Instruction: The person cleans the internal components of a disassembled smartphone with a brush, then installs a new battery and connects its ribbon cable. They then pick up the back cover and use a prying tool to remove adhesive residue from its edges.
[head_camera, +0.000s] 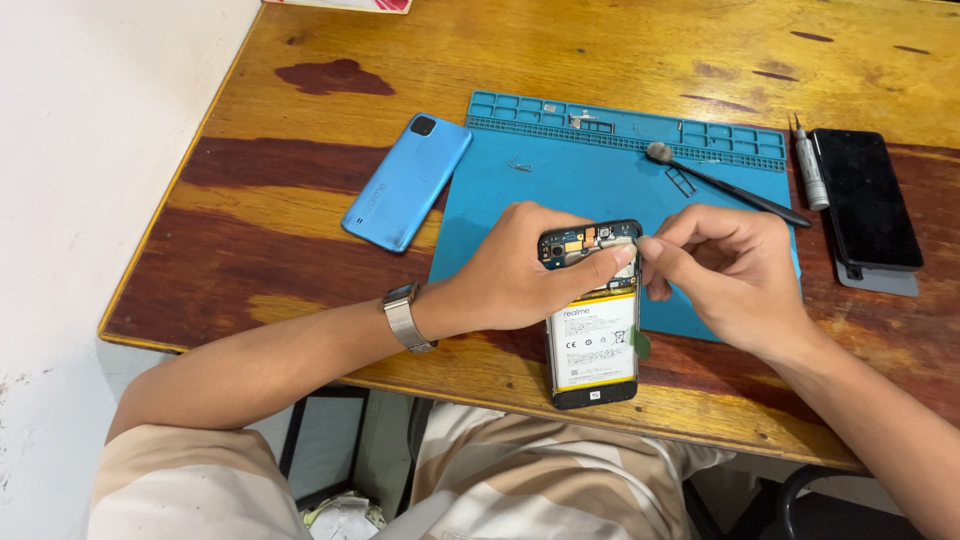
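An opened phone with its back removed lies at the table's near edge, battery and circuit board exposed. My left hand wraps over its upper part from the left, thumb across the board, and wears a metal wristwatch. My right hand sits at the phone's top right corner with fingertips pinched together against the board; whether something small is between them cannot be told. Both hands rest over the near edge of a blue repair mat.
A blue phone back cover lies left of the mat. A black brush lies on the mat's right side. A small screwdriver and a black phone are on the wooden table at right. A white wall runs along the left.
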